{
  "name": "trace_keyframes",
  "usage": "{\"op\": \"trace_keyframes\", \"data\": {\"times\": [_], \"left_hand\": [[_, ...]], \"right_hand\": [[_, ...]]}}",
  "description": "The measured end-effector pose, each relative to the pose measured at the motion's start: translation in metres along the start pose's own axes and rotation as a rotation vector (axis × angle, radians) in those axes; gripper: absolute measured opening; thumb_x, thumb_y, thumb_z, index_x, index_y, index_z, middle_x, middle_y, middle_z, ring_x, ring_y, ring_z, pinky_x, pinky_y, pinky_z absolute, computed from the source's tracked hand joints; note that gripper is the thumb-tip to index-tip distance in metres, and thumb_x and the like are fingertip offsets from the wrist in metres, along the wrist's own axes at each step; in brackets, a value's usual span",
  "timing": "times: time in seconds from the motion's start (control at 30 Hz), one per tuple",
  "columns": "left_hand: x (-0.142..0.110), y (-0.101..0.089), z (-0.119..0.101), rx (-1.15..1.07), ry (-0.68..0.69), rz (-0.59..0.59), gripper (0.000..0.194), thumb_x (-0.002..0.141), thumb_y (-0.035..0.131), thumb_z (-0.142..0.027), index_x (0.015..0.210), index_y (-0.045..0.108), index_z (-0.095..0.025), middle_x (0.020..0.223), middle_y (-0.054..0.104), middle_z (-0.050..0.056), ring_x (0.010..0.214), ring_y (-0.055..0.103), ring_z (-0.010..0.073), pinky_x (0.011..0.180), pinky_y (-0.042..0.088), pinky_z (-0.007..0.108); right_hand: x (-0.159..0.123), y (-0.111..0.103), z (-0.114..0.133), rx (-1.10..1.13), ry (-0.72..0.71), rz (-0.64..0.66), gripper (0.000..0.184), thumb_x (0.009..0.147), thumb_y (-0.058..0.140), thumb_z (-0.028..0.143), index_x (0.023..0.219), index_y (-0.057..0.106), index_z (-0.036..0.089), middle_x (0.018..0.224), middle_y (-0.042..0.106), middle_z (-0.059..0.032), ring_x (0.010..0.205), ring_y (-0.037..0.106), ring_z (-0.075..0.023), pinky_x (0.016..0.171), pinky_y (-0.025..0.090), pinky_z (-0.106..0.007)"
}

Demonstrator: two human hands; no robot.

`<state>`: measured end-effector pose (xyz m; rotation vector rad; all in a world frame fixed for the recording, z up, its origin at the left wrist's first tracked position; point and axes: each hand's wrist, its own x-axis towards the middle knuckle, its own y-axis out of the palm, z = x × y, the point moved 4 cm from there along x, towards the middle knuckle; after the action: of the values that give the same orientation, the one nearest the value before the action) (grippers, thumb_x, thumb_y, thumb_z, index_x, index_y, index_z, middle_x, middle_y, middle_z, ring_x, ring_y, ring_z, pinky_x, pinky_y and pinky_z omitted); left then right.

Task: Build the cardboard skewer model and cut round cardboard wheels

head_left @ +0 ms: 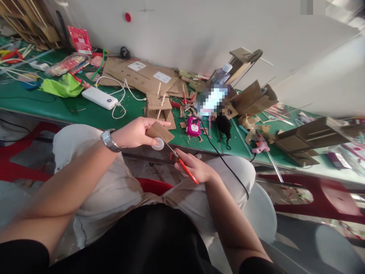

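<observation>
We clamp one cardboard piece point(162, 131) and one clear disc point(159, 144) in our left hand point(134, 133), one orange-handled scissors point(188, 171) in our right hand point(196, 166)

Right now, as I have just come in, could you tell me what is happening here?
A person sits at a green table. The left hand holds a cardboard piece, its thumb against a translucent round disc. The right hand grips an orange-handled tool, apparently scissors, with the blade at the cardboard's edge; whether it is cutting is unclear. Beyond, a cardboard structure with sticks stands on the table.
</observation>
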<state>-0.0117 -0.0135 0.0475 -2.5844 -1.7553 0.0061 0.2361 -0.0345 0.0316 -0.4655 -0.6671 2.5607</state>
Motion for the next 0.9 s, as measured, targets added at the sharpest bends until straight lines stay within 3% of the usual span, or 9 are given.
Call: {"op": "trace_keyframes", "data": {"times": [0.23,0.67,0.9], "left_hand": [[0.002,-0.002,0.005,0.037,0.034,0.037,0.076,0.07,0.096,-0.018,0.142,0.076,-0.021,0.109,0.087,0.011,0.094,0.083,0.0264,0.08,0.066,0.035],[0.001,0.002,0.007,0.139,0.002,0.139,0.079,0.079,0.093,-0.025,0.154,0.067,-0.021,0.121,0.085,0.011,0.109,0.081,0.0251,0.098,0.063,0.035],[0.005,0.002,0.017,0.095,-0.007,0.095,0.079,0.079,0.093,-0.025,0.154,0.066,-0.021,0.121,0.085,0.011,0.107,0.081,0.0241,0.093,0.062,0.033]], "right_hand": [[0.001,0.0,0.004,-0.005,-0.03,-0.015,0.032,0.115,0.045,0.052,0.106,0.055,0.022,0.07,0.056,0.0034,0.066,0.052,-0.0157,0.067,0.039,-0.028],[0.001,0.001,-0.003,0.009,-0.033,0.014,0.035,0.113,0.048,0.057,0.106,0.053,0.022,0.074,0.056,0.003,0.068,0.052,-0.0158,0.067,0.039,-0.028],[0.005,0.006,-0.005,0.061,0.01,-0.034,0.037,0.113,0.047,0.058,0.105,0.054,0.023,0.073,0.054,0.0034,0.068,0.05,-0.0157,0.066,0.04,-0.029]]}}
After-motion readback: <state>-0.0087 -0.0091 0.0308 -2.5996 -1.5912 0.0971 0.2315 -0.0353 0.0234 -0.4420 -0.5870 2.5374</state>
